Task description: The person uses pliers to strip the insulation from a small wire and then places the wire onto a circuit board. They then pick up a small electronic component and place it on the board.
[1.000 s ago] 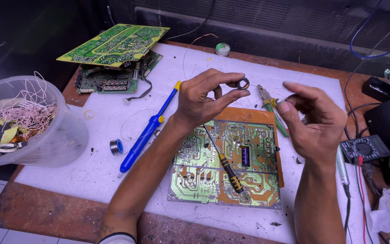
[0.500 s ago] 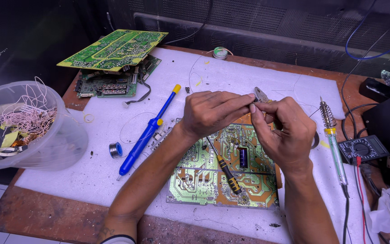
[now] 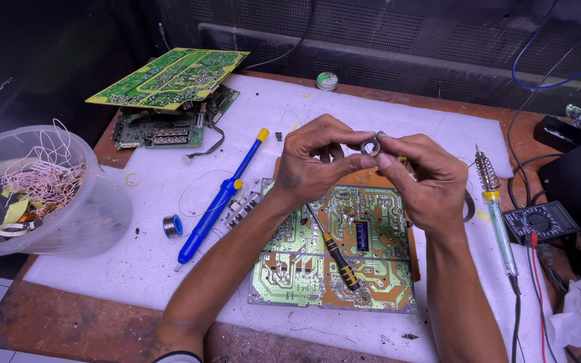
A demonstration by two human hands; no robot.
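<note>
My left hand (image 3: 319, 165) and my right hand (image 3: 425, 178) meet above the table, and both pinch a small grey metal ring (image 3: 370, 145) between their fingertips. Below them a green and orange circuit board (image 3: 337, 249) lies solder side up on the white mat. A screwdriver with a black and yellow handle (image 3: 339, 259) rests across that board.
A blue desoldering pump (image 3: 220, 200) and a small solder spool (image 3: 172, 226) lie left of the board. A soldering iron (image 3: 495, 202) and a multimeter (image 3: 539, 222) sit at the right. Stacked green boards (image 3: 169, 81) are at the back left, a clear tub of wire scraps (image 3: 42, 195) at far left.
My right hand has come across from the right to join the left, and both hands now hold the ring together, a little higher over the board.
</note>
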